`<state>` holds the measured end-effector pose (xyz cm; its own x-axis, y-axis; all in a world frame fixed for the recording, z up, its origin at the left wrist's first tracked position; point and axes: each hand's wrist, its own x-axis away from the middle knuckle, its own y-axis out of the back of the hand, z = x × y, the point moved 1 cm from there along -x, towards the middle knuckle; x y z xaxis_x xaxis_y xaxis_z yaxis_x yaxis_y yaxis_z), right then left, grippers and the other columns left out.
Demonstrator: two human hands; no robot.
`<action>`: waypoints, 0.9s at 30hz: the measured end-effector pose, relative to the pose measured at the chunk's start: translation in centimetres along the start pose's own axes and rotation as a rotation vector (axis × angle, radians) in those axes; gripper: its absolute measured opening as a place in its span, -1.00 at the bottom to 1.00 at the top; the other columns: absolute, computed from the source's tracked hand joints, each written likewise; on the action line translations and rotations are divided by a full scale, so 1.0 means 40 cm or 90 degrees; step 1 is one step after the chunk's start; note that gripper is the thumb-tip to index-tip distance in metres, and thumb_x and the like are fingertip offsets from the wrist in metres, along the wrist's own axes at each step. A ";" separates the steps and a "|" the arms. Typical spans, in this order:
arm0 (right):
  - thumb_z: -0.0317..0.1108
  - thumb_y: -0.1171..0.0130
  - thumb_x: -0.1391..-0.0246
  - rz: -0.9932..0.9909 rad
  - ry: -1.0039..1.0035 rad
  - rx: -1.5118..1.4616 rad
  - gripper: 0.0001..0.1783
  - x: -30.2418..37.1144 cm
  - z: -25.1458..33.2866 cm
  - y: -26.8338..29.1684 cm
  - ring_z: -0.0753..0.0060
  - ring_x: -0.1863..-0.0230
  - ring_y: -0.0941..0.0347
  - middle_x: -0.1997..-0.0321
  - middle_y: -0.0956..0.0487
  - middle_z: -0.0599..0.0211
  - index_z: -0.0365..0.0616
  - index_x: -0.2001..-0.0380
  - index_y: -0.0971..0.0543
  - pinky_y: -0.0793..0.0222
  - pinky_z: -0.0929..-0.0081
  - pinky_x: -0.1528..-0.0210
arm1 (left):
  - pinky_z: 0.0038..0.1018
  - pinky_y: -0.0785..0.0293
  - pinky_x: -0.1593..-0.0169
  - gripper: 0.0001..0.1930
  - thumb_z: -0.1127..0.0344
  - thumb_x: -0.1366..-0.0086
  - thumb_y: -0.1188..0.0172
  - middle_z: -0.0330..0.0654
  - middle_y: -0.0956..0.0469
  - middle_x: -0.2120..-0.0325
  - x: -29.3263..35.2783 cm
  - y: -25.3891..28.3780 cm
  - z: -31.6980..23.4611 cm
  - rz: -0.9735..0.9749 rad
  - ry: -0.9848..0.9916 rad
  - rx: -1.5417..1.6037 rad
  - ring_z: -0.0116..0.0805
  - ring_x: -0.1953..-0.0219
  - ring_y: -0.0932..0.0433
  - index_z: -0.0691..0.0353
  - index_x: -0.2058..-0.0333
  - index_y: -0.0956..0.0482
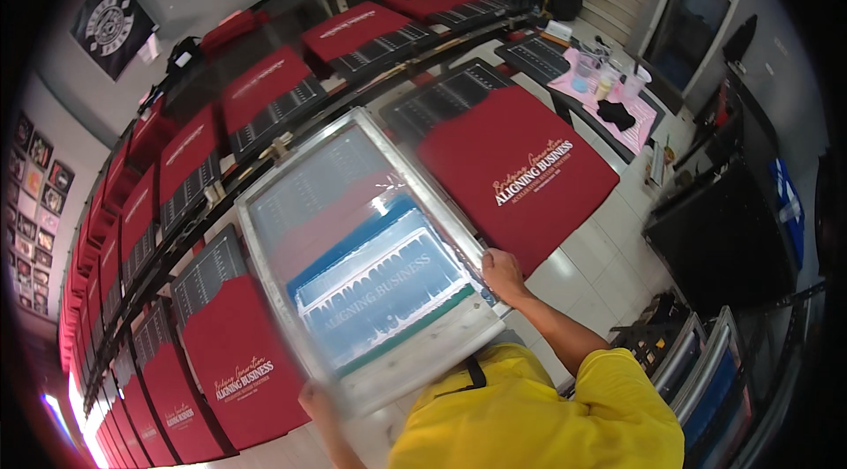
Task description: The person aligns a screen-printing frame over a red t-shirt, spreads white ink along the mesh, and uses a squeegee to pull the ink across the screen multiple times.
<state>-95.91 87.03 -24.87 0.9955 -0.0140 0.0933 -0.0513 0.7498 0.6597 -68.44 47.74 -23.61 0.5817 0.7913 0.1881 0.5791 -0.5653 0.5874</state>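
A metal-framed printing screen [417,189] is tilted in front of me, its mesh partly see-through, with a blue stencil area [309,270] and whitish ink streaks on the lower half. My right hand [505,277] is closed on the frame's right side. At the lower left corner, my left hand [319,407] grips the edge, slightly blurred and with its fingers partly hidden. To the right of the screen, a red shirt [529,204] with white and gold lettering lies on a dark board [437,103]. Another printed red shirt [231,337] lies to the left.
Rows of boards with red shirts [265,85] curve along a long rack [256,169]. At the back right, a table with a pink sheet [648,116] carries plastic cups [633,85] and a black cloth [615,115]. More framed screens [697,372] stand at lower right.
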 end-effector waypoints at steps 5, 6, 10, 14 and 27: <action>-0.22 0.15 -0.19 0.012 -0.003 -0.042 -0.65 -0.006 -0.017 -0.003 -0.31 0.19 -0.47 0.32 -0.57 -0.16 -0.25 0.40 -0.54 -0.33 -0.09 0.11 | -0.48 0.08 0.58 -0.66 0.38 -0.30 0.06 -0.45 -0.07 0.74 0.015 -0.031 -0.017 -0.047 -0.006 0.095 -0.62 0.65 -0.04 0.17 0.69 -0.18; -0.22 0.15 -0.19 0.011 -0.005 -0.050 -0.65 -0.008 -0.020 -0.007 -0.31 0.20 -0.46 0.33 -0.57 -0.16 -0.25 0.41 -0.53 -0.32 -0.09 0.12 | -0.48 0.08 0.59 -0.64 0.36 -0.32 0.05 -0.46 -0.07 0.74 0.018 -0.036 -0.018 -0.054 0.003 0.115 -0.63 0.66 -0.04 0.15 0.69 -0.19; -0.25 0.15 -0.20 0.041 -0.005 -0.105 -0.69 -0.012 -0.030 -0.013 -0.30 0.19 -0.45 0.32 -0.54 -0.16 -0.27 0.42 -0.48 -0.32 -0.09 0.13 | -0.50 0.08 0.60 -0.61 0.28 -0.40 0.05 -0.49 -0.08 0.75 0.025 -0.050 -0.030 -0.099 0.038 0.102 -0.64 0.68 -0.04 0.08 0.67 -0.20; -0.28 0.14 -0.21 0.033 0.002 -0.174 -0.69 -0.013 -0.048 -0.038 -0.30 0.21 -0.43 0.33 -0.51 -0.21 -0.31 0.38 -0.49 -0.33 -0.02 0.16 | -0.51 0.09 0.60 -0.61 0.27 -0.40 0.05 -0.50 -0.09 0.74 0.008 -0.038 0.021 -0.106 0.025 0.109 -0.65 0.68 -0.04 0.09 0.67 -0.22; -0.29 0.07 -0.25 0.037 0.063 -0.226 -0.60 -0.010 -0.056 -0.031 -0.19 -0.05 -0.40 0.04 -0.50 -0.19 -0.40 0.01 -0.48 -0.31 0.15 -0.10 | -0.53 0.05 0.53 -0.70 0.33 -0.40 0.07 -0.50 -0.13 0.68 0.004 -0.069 0.024 -0.133 0.038 0.187 -0.64 0.61 -0.08 0.10 0.58 -0.37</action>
<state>-96.08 87.59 -27.40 0.9954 0.0868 0.0396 -0.0952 0.9305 0.3537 -69.41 49.21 -25.97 0.4041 0.9041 0.1389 0.8263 -0.4259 0.3684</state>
